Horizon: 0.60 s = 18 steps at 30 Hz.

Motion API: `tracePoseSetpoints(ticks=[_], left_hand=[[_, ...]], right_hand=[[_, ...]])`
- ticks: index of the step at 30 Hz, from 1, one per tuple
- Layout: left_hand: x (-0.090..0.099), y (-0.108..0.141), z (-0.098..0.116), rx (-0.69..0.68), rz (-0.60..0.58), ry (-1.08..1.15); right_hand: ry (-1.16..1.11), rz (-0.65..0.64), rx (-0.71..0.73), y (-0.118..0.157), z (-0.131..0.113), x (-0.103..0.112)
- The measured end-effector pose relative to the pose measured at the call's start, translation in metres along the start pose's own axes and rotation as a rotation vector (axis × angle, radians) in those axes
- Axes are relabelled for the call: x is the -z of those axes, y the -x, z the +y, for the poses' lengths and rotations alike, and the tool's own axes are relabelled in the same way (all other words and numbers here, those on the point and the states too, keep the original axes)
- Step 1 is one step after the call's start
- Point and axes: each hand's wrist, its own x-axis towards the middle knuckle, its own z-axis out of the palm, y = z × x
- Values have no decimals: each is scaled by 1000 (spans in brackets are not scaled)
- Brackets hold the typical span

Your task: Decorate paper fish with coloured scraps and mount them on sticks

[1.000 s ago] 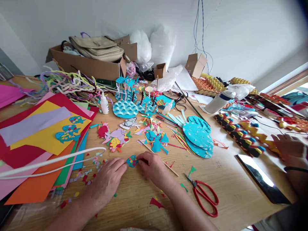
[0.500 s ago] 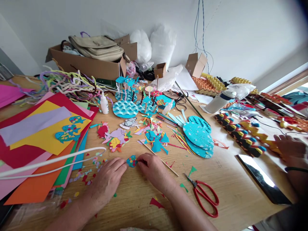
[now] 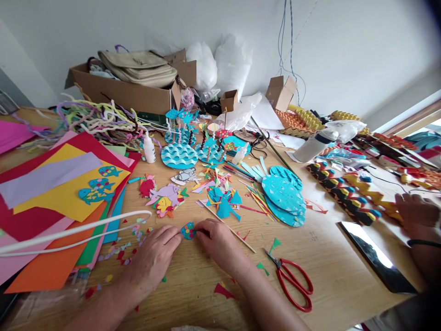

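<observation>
Between my two hands is a small blue paper fish [image 3: 188, 231] with red, yellow and other coloured dots. The fingertips of my left hand [image 3: 153, 253] close on its left end. At its right end, my right hand [image 3: 220, 243] pinches the tail, which the fingers partly hide. Just beyond my right hand lies a thin wooden stick [image 3: 227, 226]. Scissors with red handles [image 3: 296, 280] rest on the table to the right. Three similar dotted blue fish [image 3: 99, 184] lie on the yellow paper at left.
Coloured paper sheets [image 3: 44, 248] and a white cable [image 3: 103, 223] occupy the left. Ahead are cut paper fish [image 3: 165, 197], scraps [image 3: 220, 202], a glue bottle [image 3: 149, 148] and blue ovals [image 3: 284, 193]. A phone [image 3: 375, 257] lies near another person's hand [image 3: 418, 211] at right.
My hands and the fish stay almost in place, shifting very slightly left. The other person's hand at right has moved a little.
</observation>
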Motion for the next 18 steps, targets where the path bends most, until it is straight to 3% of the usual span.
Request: tracePoseSetpoints(ticks=[18], left_hand=[[1,0,0,-3,-15,-13]], right_hand=[[18,13,19,-4,-3,-1]])
